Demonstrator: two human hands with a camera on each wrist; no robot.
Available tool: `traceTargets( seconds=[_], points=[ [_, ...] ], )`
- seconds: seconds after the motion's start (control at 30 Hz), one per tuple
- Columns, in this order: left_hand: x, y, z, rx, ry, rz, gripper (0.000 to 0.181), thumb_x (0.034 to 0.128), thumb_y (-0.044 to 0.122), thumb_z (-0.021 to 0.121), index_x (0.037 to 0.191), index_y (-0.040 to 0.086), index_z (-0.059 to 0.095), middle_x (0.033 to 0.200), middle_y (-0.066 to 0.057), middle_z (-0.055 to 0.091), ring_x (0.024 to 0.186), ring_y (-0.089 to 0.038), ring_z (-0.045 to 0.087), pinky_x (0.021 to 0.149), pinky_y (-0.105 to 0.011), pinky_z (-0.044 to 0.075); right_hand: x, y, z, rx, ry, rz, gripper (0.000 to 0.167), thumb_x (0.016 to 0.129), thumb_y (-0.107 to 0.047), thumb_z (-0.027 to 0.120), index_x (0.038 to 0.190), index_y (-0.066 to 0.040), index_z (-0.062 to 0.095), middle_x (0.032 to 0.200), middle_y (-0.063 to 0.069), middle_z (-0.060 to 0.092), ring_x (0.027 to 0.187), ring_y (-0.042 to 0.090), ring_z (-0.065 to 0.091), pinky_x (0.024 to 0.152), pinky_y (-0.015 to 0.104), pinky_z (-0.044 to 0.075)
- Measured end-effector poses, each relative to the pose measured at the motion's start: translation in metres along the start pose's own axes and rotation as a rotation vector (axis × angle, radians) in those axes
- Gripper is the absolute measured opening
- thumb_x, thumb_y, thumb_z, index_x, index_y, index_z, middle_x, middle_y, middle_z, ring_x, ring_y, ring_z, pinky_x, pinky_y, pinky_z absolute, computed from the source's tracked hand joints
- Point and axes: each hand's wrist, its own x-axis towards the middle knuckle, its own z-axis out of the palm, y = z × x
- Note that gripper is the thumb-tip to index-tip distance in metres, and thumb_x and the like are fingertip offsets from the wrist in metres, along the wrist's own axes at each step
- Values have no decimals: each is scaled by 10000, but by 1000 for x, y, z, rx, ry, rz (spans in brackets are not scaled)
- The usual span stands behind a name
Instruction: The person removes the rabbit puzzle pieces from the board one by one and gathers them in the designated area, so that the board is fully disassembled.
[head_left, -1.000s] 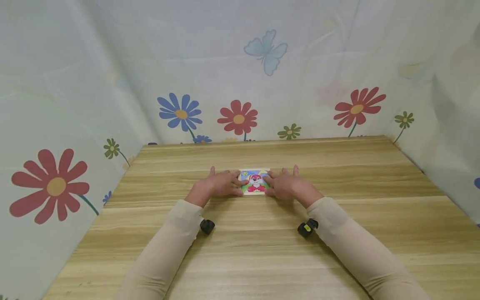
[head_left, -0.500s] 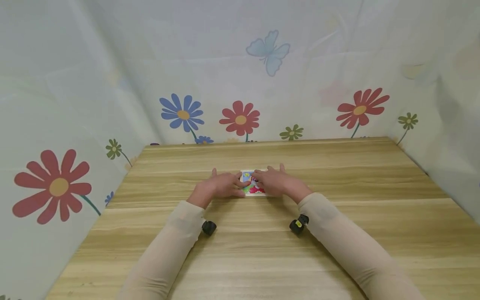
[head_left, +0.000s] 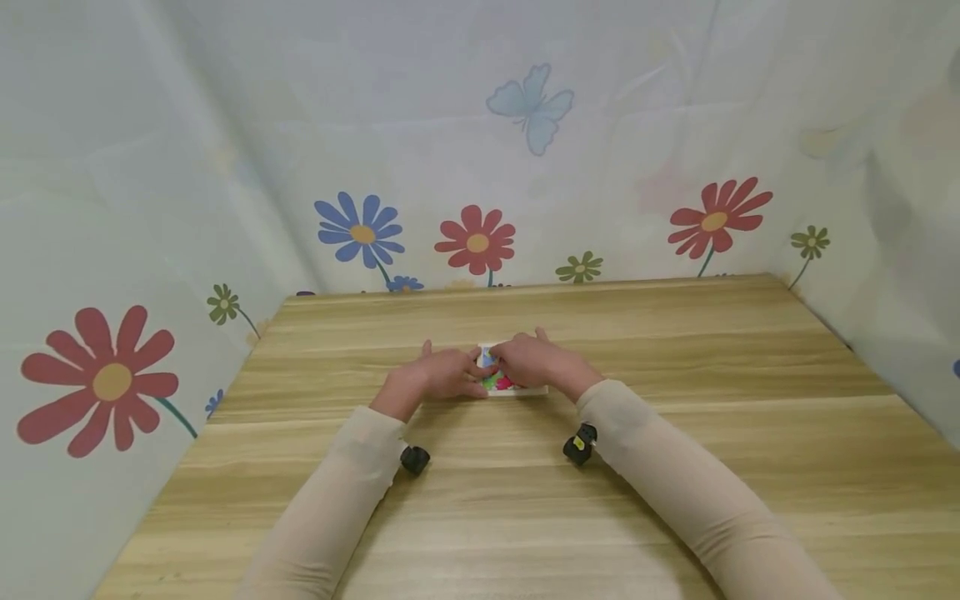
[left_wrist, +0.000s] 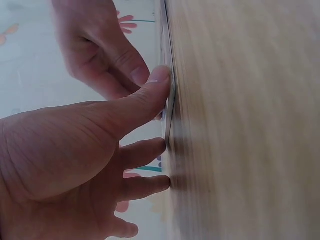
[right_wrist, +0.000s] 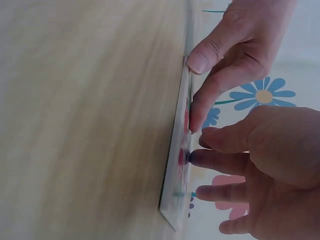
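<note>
A small flat picture board with a white border and a bright cartoon print lies on the table. Its white edge faces the right wrist view. My left hand holds the board's left end, thumb at the near edge, index finger over the print and another finger at the far corner. Reaching over the right part, my right hand covers much of the print. In the right wrist view, a finger of that right hand touches the picture surface, its other fingers fairly straight and apart from it.
The wood-grain table spreads around the board. Behind and beside it hangs a white cloth printed with flowers and a butterfly. Black wrist devices sit on the left cuff and right cuff.
My right hand has moved left from the board's right edge across the print, hiding the cartoon rabbit's face. The left hand stays at the left end.
</note>
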Motion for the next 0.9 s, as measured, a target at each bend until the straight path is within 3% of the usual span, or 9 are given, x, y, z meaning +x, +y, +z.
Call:
traceTargets(
  seconds=[0.13,0.3,0.63,0.9],
  points=[
    [0,-2,2,6,2,22,535,953,462,647,1455,326,523,1623,-59,277,1430,-291,376,1095,-756,11,7,-7,-2,-6,11,-8,293,1014,-151,580,1289,-93,664,1266,86,668,1194,287,587,1088,692,266],
    [2,-4,3,20,8,29,526,955,472,636,1451,337,525,1629,-38,260,1429,-278,379,1095,-757,29,19,-12,-6,-89,71,5,247,935,-57,677,1181,-44,689,1144,102,690,1061,272,622,1002,623,420],
    [4,-2,2,57,-7,31,527,967,488,605,1466,357,499,1636,-43,243,1429,-288,376,1089,-764,53,35,-7,-1,-149,106,37,174,916,-202,745,1004,-60,696,1077,128,623,1032,294,594,934,592,474],
    [2,-2,2,59,-16,27,513,975,485,593,1465,359,507,1634,-44,246,1433,-290,368,1088,-766,50,37,-6,-1,-116,81,38,258,914,-291,758,1029,-67,704,1063,111,606,1024,272,572,940,581,472]
  ],
)
